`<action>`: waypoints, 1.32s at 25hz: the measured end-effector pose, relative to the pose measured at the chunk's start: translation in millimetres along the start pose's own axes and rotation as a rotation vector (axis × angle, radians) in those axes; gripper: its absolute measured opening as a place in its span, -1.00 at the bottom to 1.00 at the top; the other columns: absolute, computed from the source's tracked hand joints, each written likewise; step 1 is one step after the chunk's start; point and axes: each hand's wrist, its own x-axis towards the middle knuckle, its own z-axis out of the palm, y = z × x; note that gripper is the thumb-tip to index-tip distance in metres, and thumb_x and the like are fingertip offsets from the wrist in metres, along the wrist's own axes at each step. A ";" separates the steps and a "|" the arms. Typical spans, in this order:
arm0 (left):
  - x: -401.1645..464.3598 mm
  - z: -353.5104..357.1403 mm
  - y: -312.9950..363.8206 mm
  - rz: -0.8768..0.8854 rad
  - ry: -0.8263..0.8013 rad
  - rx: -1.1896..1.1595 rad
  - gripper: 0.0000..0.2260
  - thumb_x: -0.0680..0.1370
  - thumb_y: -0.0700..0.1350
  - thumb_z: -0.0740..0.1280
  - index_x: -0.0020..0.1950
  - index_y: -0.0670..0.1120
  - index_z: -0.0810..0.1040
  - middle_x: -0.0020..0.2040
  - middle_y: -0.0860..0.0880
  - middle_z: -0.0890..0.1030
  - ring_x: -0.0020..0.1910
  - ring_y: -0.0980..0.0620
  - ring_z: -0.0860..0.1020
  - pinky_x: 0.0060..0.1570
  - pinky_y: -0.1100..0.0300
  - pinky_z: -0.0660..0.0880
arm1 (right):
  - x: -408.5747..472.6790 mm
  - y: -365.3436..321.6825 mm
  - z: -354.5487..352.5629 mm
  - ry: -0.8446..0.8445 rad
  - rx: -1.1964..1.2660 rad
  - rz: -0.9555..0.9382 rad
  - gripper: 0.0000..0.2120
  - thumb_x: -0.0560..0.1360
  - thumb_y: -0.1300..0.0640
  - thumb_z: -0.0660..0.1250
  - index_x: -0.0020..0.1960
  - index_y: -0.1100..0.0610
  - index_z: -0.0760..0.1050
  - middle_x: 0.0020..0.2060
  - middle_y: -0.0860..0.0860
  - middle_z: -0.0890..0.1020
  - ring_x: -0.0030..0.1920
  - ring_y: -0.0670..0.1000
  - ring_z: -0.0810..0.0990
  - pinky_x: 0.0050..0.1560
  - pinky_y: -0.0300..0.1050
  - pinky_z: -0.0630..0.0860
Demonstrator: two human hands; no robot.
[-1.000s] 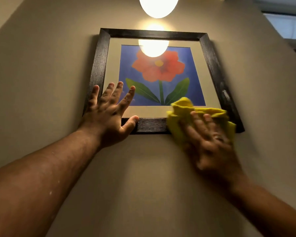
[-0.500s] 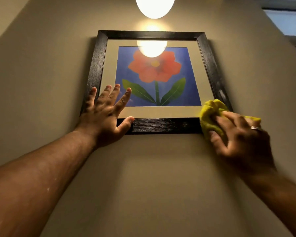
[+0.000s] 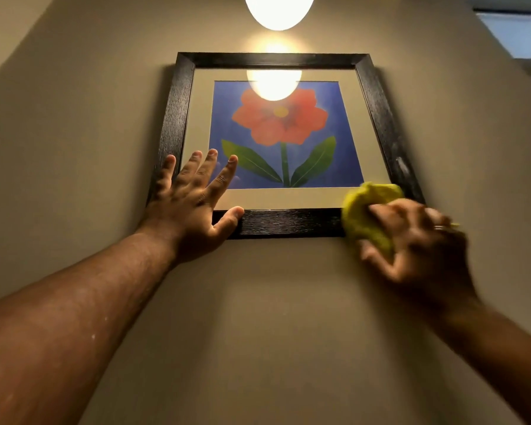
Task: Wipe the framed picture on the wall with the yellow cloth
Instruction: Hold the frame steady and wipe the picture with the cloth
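Right hand (image 3: pixel 417 250) bunches yellow cloth (image 3: pixel 365 216) on framed picture (image 3: pixel 276 133) bottom-right corner, left hand (image 3: pixel 193 207) spread flat, empty, bracing; next likely up right side.

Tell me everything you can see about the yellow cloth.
The yellow cloth is bunched into a soft, fuzzy-looking wad, bright yellow-green. The right hand presses it against the bottom right corner of the dark picture frame, its lower part overlapping the wall below. Motion blur hides its weave and edges.
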 end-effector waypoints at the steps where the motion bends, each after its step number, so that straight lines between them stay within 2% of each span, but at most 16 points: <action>1: -0.1 0.3 -0.4 -0.001 0.006 0.000 -0.30 0.45 0.36 -0.11 0.54 0.20 -0.24 0.63 -0.08 -0.08 0.60 -0.07 -0.10 0.53 -0.19 -0.26 | -0.2 14.7 -3.3 0.011 -0.011 0.145 -0.36 0.38 -0.28 0.06 0.29 0.07 0.44 0.21 0.19 0.53 0.08 0.32 0.50 0.01 0.14 0.49; 3: 0.3 0.7 -0.3 -0.002 0.016 0.003 -0.30 0.45 0.36 -0.11 0.54 0.20 -0.24 0.63 -0.08 -0.06 0.60 -0.07 -0.09 0.53 -0.19 -0.25 | 4.1 1.6 -2.1 0.006 0.019 0.238 -0.37 0.39 -0.22 0.03 0.34 0.08 0.41 0.27 0.20 0.49 0.17 0.32 0.44 0.12 0.16 0.41; 4: 0.4 1.4 -0.1 -0.001 0.017 0.004 -0.30 0.45 0.36 -0.10 0.54 0.20 -0.23 0.63 -0.08 -0.06 0.60 -0.07 -0.09 0.53 -0.19 -0.25 | 10.0 -20.5 2.8 -0.019 0.073 0.173 -0.38 0.40 -0.19 0.02 0.36 0.05 0.40 0.33 0.17 0.47 0.25 0.30 0.40 0.21 0.15 0.35; 7: 0.4 3.5 -1.3 0.005 0.031 -0.007 -0.31 0.46 0.35 -0.11 0.54 0.20 -0.24 0.63 -0.08 -0.05 0.60 -0.07 -0.09 0.53 -0.19 -0.25 | 19.0 -100.1 16.5 -0.131 0.260 -0.214 -0.45 0.49 -0.20 0.05 0.44 -0.09 0.27 0.47 0.03 0.34 0.46 0.21 0.22 0.44 0.15 0.09; 10: -0.3 3.8 -3.6 0.008 0.018 -0.024 -0.32 0.47 0.33 -0.13 0.54 0.21 -0.26 0.63 -0.06 -0.06 0.60 -0.05 -0.10 0.53 -0.19 -0.26 | 10.5 -94.7 21.8 -0.150 0.223 -0.346 -0.46 0.53 -0.24 -0.01 0.49 -0.15 0.11 0.53 -0.04 0.17 0.54 0.15 0.05 0.48 0.09 -0.07; 12: 0.0 3.2 -3.2 0.003 0.010 -0.024 -0.32 0.46 0.33 -0.12 0.54 0.21 -0.27 0.63 -0.05 -0.07 0.60 -0.04 -0.11 0.53 -0.18 -0.27 | 0.7 -44.9 20.8 -0.101 0.161 -0.277 -0.43 0.50 -0.25 -0.02 0.48 -0.13 0.16 0.52 0.00 0.20 0.51 0.21 0.13 0.48 0.15 0.01; 14: -0.4 2.6 -1.3 0.013 -0.002 -0.015 -0.31 0.46 0.33 -0.13 0.54 0.21 -0.27 0.63 -0.05 -0.07 0.60 -0.05 -0.10 0.53 -0.17 -0.27 | 4.5 6.8 14.3 -0.073 0.103 -0.092 -0.37 0.44 -0.26 -0.03 0.45 -0.06 0.26 0.50 0.07 0.25 0.47 0.28 0.22 0.44 0.24 0.16; 17: -0.8 0.4 0.7 0.008 -0.005 -0.011 -0.31 0.45 0.33 -0.13 0.54 0.20 -0.26 0.63 -0.05 -0.07 0.60 -0.05 -0.10 0.52 -0.16 -0.27 | 19.4 3.7 9.6 -0.066 0.115 0.138 -0.35 0.40 -0.25 -0.08 0.42 -0.07 0.31 0.50 0.07 0.25 0.48 0.26 0.19 0.43 0.19 0.12; 18: -0.7 0.0 1.2 0.006 -0.006 -0.011 -0.31 0.45 0.33 -0.14 0.54 0.20 -0.26 0.63 -0.05 -0.08 0.60 -0.04 -0.10 0.52 -0.16 -0.28 | 17.9 -18.9 13.3 -0.067 0.135 0.104 -0.36 0.41 -0.25 -0.08 0.43 -0.10 0.29 0.51 0.05 0.23 0.49 0.24 0.15 0.45 0.16 0.07; 20: -0.2 -0.5 0.7 0.000 -0.006 -0.012 -0.30 0.44 0.33 -0.15 0.54 0.20 -0.27 0.63 -0.05 -0.09 0.60 -0.04 -0.11 0.53 -0.16 -0.28 | 6.4 -62.5 18.3 -0.108 0.190 -0.185 -0.39 0.45 -0.27 -0.06 0.46 -0.13 0.20 0.52 0.00 0.19 0.52 0.19 0.10 0.48 0.13 -0.01; 22: 0.6 -0.5 0.0 0.000 -0.014 -0.007 -0.30 0.44 0.34 -0.16 0.53 0.20 -0.28 0.63 -0.04 -0.10 0.60 -0.04 -0.12 0.53 -0.17 -0.27 | 0.8 -61.4 21.5 -0.138 0.175 -0.439 -0.43 0.51 -0.28 -0.03 0.48 -0.14 0.16 0.51 -0.02 0.21 0.52 0.14 0.11 0.49 0.12 0.01; 23: 0.6 -0.4 -0.4 -0.001 -0.013 -0.001 -0.30 0.44 0.34 -0.17 0.53 0.20 -0.29 0.63 -0.04 -0.11 0.60 -0.04 -0.12 0.53 -0.17 -0.27 | 5.3 -41.5 21.0 -0.127 0.163 -0.450 -0.42 0.51 -0.30 -0.04 0.48 -0.13 0.18 0.50 -0.01 0.24 0.50 0.14 0.16 0.48 0.12 0.07; 26: 0.3 1.1 -0.5 0.020 -0.002 0.008 -0.31 0.44 0.34 -0.16 0.53 0.21 -0.28 0.62 -0.03 -0.08 0.60 -0.04 -0.09 0.54 -0.17 -0.24 | 24.6 23.9 11.7 -0.110 0.094 -0.191 -0.34 0.47 -0.34 -0.10 0.48 -0.08 0.18 0.50 0.03 0.26 0.48 0.16 0.23 0.44 0.12 0.17; 29: 2.0 1.9 -1.3 0.043 0.016 0.004 -0.32 0.45 0.33 -0.13 0.54 0.21 -0.25 0.62 -0.04 -0.05 0.60 -0.05 -0.05 0.54 -0.18 -0.19 | 100.5 42.3 21.3 -0.161 0.155 -0.040 -0.37 0.51 -0.30 -0.04 0.51 -0.09 0.07 0.56 0.00 0.09 0.53 0.10 0.06 0.48 0.07 0.05; 31: 0.7 2.6 -1.0 0.027 0.015 0.002 -0.32 0.45 0.33 -0.13 0.53 0.22 -0.26 0.62 -0.04 -0.04 0.60 -0.06 -0.04 0.54 -0.18 -0.19 | 154.5 25.0 17.2 -0.271 0.260 0.066 -0.40 0.56 -0.22 0.05 0.53 -0.06 0.01 0.57 0.01 -0.01 0.55 0.09 -0.04 0.51 0.06 -0.05; 33: 0.7 3.0 -0.9 0.006 0.014 -0.006 -0.32 0.45 0.34 -0.14 0.51 0.23 -0.30 0.62 -0.04 -0.06 0.60 -0.05 -0.06 0.54 -0.17 -0.20 | 163.2 30.7 11.0 -0.311 0.279 0.033 -0.39 0.56 -0.19 0.08 0.53 -0.06 -0.01 0.57 0.01 -0.04 0.55 0.09 -0.08 0.52 0.07 -0.08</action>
